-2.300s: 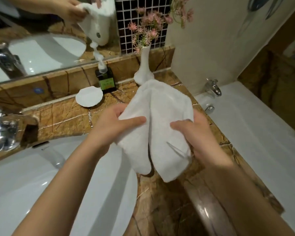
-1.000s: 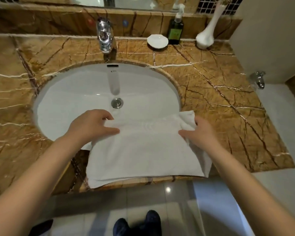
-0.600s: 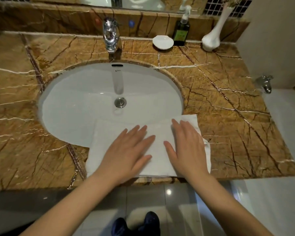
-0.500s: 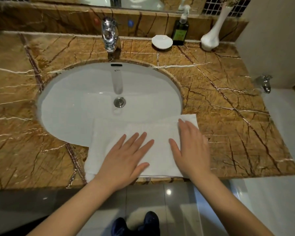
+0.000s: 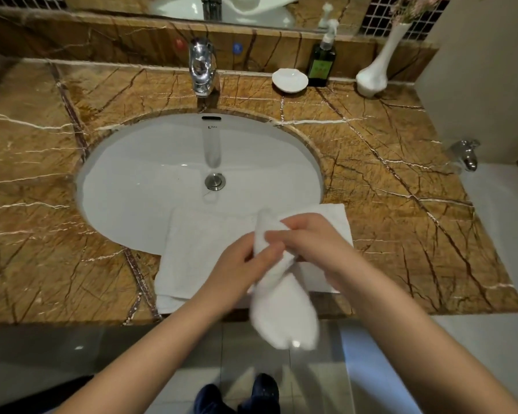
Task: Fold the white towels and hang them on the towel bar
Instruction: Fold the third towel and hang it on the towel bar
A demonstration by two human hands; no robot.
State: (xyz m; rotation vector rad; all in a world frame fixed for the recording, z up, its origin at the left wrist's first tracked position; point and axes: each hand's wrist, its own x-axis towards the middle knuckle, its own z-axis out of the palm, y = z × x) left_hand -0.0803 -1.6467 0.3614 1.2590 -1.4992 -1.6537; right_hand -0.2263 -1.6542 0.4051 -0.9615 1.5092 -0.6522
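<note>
A white towel [image 5: 198,255] lies folded flat on the front edge of the marble counter [image 5: 401,222], partly over the sink rim. A second white towel [image 5: 281,306] hangs bunched above it, its lower end dangling past the counter edge. My left hand [image 5: 240,267] grips this hanging towel from the left, thumb on its front. My right hand [image 5: 314,243] pinches its upper part from the right. No towel bar is in view.
The white sink basin [image 5: 150,180] sits mid-counter with a chrome faucet [image 5: 202,67] behind it. At the back right stand a white soap dish [image 5: 289,80], a green pump bottle [image 5: 322,62] and a white vase [image 5: 374,67]. A bathtub tap [image 5: 468,155] sits far right.
Both hands were pressing flat on the towel on the counter. Now they have lifted and hold a bunched white towel above it, while a folded towel stays lying on the counter.
</note>
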